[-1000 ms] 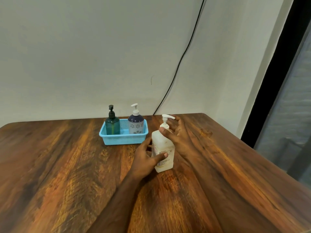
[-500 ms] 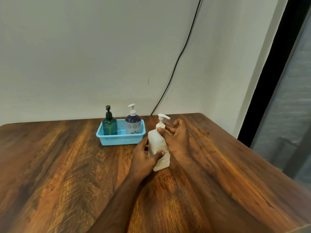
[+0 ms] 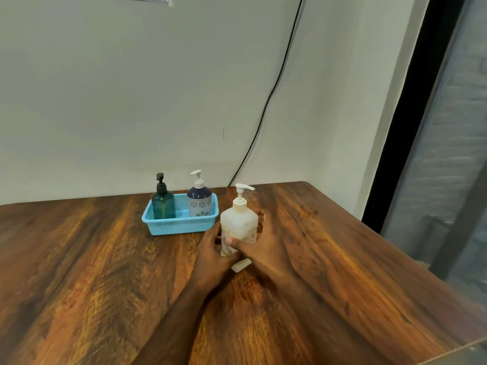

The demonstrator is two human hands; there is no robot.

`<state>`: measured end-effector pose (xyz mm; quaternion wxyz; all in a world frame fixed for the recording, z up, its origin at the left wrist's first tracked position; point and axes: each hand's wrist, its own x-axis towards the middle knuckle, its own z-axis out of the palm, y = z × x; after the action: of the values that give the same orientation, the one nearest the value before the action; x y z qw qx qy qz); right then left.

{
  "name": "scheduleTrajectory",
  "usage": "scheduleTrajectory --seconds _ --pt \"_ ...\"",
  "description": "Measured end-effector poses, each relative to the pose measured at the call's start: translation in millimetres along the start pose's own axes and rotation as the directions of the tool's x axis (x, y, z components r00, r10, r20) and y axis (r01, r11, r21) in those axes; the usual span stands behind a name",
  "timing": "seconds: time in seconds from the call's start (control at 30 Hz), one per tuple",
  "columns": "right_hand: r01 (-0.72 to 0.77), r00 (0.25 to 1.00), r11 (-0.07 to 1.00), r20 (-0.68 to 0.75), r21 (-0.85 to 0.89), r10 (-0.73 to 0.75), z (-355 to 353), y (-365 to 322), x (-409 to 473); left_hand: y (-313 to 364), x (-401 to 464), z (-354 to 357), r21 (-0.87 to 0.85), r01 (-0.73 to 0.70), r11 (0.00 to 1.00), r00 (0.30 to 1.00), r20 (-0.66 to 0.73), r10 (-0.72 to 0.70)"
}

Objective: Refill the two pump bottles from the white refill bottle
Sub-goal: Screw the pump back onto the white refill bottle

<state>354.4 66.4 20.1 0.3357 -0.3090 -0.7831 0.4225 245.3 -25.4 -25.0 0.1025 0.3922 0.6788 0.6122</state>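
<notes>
The white refill bottle (image 3: 239, 223) with a white pump head stands upright on the wooden table (image 3: 92, 272). My left hand (image 3: 213, 256) wraps its lower left side. My right hand (image 3: 259, 252) wraps the lower right side, thumb across the label. Both hands cover the bottle's lower half. Behind it to the left, a light blue basket (image 3: 181, 225) holds a dark green pump bottle (image 3: 163, 200) with a black pump and a navy and white flowered pump bottle (image 3: 199, 198) with a white pump.
A black cable (image 3: 274, 88) runs down the pale wall to the table's back edge. The table's right edge slopes toward a dark door frame (image 3: 403, 122) and glass panel on the right.
My right hand has come down from the pump neck to grip the bottle's body. The left hand stays on the bottle. The view has shifted slightly.
</notes>
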Motion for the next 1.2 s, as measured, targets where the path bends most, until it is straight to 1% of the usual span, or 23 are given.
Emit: scheduleTrajectory --seconds 0.1,0.17,0.23,0.33,0.4,0.5,0.57,0.67,0.77,0.83,0.9,0.97,1.07,1.2 --pt "0.011 1.0 0.999 0.006 -0.039 -0.011 -0.5 10.5 2.9 2.8 2.0 -2.5 0.042 0.0 0.999 0.998 0.065 -0.003" --pt "0.018 0.999 0.996 -0.042 -0.092 -0.022 -5.1 10.2 7.1 5.9 5.3 -5.3 0.085 -0.004 0.996 0.99 0.14 -0.008" --pt "-0.003 0.997 0.993 -0.077 -0.118 -0.006 -12.0 10.6 16.9 11.5 13.7 -6.6 0.174 -0.011 0.985 0.981 0.191 -0.022" --pt "-0.026 0.99 0.996 -0.141 -0.085 0.014 -29.1 17.7 39.2 21.5 38.7 -0.2 0.278 -0.005 0.961 0.987 0.156 -0.04" --pt "-0.002 0.978 0.998 -0.207 -0.057 -0.01 -47.0 24.6 54.9 29.5 59.8 9.2 0.333 0.021 0.943 0.992 0.113 -0.062" --pt "0.019 0.971 0.997 -0.237 -0.07 -0.035 -79.2 35.0 85.2 37.1 98.2 26.0 0.371 -0.045 0.927 0.99 0.141 -0.008" --pt "0.029 0.97 0.992 -0.235 -0.122 -0.057 -97.3 44.6 110.0 36.3 128.5 38.5 0.405 -0.107 0.908 0.984 0.173 0.039" --pt "-0.038 0.969 0.988 -0.246 -0.152 0.0 -119.9 62.0 146.7 31.7 169.0 56.9 0.513 -0.181 0.839 0.971 0.23 0.069" --pt "-0.053 0.965 0.983 -0.261 -0.176 0.005 -141.4 83.3 184.1 27.4 195.7 77.0 0.511 -0.186 0.839 0.963 0.264 0.053" --pt "-0.099 0.946 0.973 -0.324 -0.208 0.027 -149.6 95.8 206.2 22.9 208.5 87.6 0.496 -0.182 0.849 0.96 0.277 0.044" --pt "-0.14 0.932 0.967 -0.359 -0.215 0.055 -155.5 111.2 228.4 16.5 220.9 98.1 0.514 -0.205 0.833 0.957 0.285 0.06" --pt "-0.158 0.921 0.97 -0.383 -0.187 0.077 -159.1 125.6 246.9 10.0 230.7 106.4 0.538 -0.236 0.809 0.952 0.297 0.081" --pt "-0.158 0.913 0.975 -0.399 -0.154 0.084 -160.7 146.4 264.9 1.7 240.2 114.2 0.543 -0.242 0.804 0.949 0.305 0.079" --pt "-0.164 0.912 0.978 -0.397 -0.131 0.1 -157.1 162.4 273.4 -4.0 242.3 119.5 0.509 -0.212 0.834 0.948 0.313 0.05"
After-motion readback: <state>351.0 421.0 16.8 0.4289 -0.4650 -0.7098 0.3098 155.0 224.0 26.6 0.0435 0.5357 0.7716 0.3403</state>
